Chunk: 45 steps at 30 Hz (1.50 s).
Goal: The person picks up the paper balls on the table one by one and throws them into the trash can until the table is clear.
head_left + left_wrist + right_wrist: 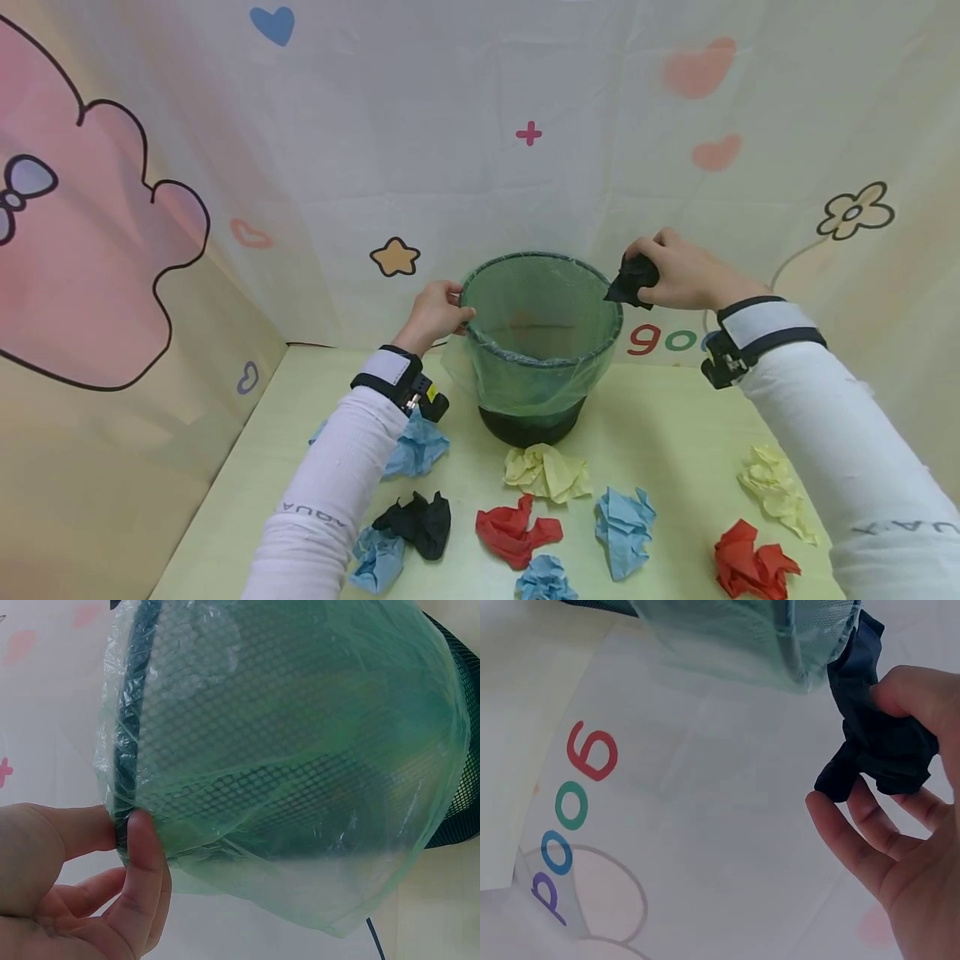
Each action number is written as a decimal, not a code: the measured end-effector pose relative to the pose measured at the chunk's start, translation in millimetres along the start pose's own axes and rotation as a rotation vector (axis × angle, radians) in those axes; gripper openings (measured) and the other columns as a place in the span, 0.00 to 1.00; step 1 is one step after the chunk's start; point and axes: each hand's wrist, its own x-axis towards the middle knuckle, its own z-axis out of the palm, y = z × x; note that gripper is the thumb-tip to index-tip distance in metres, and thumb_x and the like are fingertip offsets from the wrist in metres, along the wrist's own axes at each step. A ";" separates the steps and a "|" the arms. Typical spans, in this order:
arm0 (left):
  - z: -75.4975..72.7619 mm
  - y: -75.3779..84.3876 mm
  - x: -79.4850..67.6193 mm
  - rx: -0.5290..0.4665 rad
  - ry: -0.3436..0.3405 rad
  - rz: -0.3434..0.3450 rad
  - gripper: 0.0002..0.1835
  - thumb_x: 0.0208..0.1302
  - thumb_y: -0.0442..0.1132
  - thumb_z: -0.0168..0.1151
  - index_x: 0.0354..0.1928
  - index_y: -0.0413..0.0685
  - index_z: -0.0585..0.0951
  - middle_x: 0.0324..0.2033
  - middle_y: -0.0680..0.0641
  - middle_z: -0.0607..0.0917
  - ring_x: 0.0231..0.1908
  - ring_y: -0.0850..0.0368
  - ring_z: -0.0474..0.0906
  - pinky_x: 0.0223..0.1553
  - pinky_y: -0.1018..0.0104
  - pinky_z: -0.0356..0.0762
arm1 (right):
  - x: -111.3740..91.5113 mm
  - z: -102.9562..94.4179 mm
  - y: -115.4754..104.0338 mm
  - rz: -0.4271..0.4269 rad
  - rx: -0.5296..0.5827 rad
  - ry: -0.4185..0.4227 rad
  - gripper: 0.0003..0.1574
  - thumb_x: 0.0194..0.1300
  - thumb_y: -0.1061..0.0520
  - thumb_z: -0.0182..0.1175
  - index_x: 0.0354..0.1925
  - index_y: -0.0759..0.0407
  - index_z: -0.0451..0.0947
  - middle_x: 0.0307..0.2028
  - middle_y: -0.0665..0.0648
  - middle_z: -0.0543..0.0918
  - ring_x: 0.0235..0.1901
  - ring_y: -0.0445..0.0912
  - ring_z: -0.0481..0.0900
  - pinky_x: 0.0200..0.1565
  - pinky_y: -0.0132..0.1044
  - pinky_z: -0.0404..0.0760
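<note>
A dark mesh wastebasket (528, 427) lined with a thin green plastic bag (300, 757) stands at the back of the table. My left hand (437, 315) pinches the left side of its rim, thumb and fingers over the bag's folded edge. In my right hand (693, 271) is a crumpled piece of black paper (885, 735), gripped between thumb and fingers. That hand is at the right side of the rim, and in the head view the paper's tip overlaps the rim. The bag's inside shows through the opening in the head view.
Crumpled papers lie before the basket: yellow (547, 473), red (517, 532), black (418, 523) and several blue, one of them (626, 532) right of centre. Farther right are another yellow (778, 492) and another red (753, 560). A printed curtain (480, 150) hangs close behind.
</note>
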 end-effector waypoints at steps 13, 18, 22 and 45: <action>0.1 -0.4 -1.3 -0.010 0.003 0.000 0.28 0.62 0.34 0.59 0.63 0.37 0.64 0.53 0.37 0.72 0.33 0.52 0.79 0.35 0.66 0.83 | 18.5 10.4 -28.7 -0.056 -0.004 -0.014 0.30 0.56 0.56 0.58 0.57 0.53 0.65 0.50 0.66 0.64 0.37 0.58 0.72 0.38 0.50 0.75; -0.2 -1.1 -1.2 -0.016 -0.001 0.000 0.28 0.62 0.34 0.59 0.63 0.37 0.64 0.54 0.37 0.71 0.32 0.52 0.79 0.40 0.60 0.82 | 22.2 16.5 -35.6 -0.086 0.009 -0.011 0.30 0.56 0.56 0.59 0.58 0.54 0.65 0.51 0.66 0.64 0.37 0.57 0.72 0.38 0.49 0.76; -0.5 -1.3 -1.2 -0.018 0.005 -0.001 0.27 0.62 0.33 0.59 0.62 0.37 0.64 0.53 0.37 0.72 0.31 0.53 0.78 0.40 0.60 0.82 | 24.7 21.8 -41.3 -0.095 0.018 -0.016 0.30 0.56 0.56 0.59 0.58 0.54 0.64 0.51 0.66 0.64 0.38 0.57 0.72 0.39 0.48 0.76; 0.9 -0.6 1.0 -0.017 0.007 0.016 0.28 0.61 0.33 0.59 0.62 0.36 0.64 0.53 0.36 0.72 0.26 0.57 0.78 0.39 0.60 0.83 | 27.6 34.5 -56.1 -0.160 0.033 -0.048 0.34 0.59 0.51 0.61 0.61 0.55 0.63 0.53 0.66 0.64 0.42 0.55 0.70 0.43 0.48 0.74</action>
